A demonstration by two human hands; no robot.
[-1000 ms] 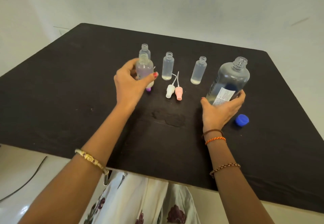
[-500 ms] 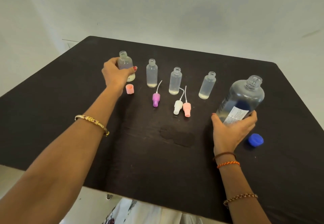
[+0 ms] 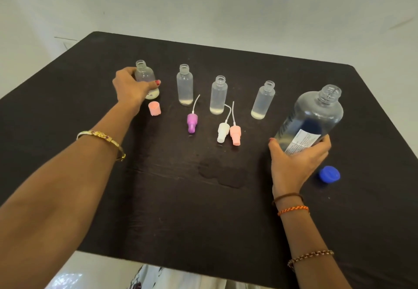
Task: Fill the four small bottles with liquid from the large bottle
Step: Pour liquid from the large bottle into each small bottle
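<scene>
At the upper left of the frame the left hand (image 3: 132, 87) is wrapped round the leftmost small bottle (image 3: 144, 74), which stands on the black tabletop (image 3: 67, 98), uncapped, with a pink cap (image 3: 154, 108) just below it. To the right, three more small bottles (image 3: 185, 84) (image 3: 218, 95) (image 3: 263, 100) stand apart in a row, all open, each apparently filled with clear liquid. Below them lie a purple spray top (image 3: 192, 122), a white one (image 3: 222, 132) and a pink one (image 3: 235, 134) side by side. At the right of the frame the right hand (image 3: 294, 164) grasps the large bottle (image 3: 312, 119) low on its labelled body; it leans right, mouth open, with its blue cap (image 3: 329, 174) at lower right. Pouring looks finished or nearly so: whether the leftmost bottle is full I cannot tell. If not, the large bottle must be brought across the row to it and tipped slowly over the narrow neck.
</scene>
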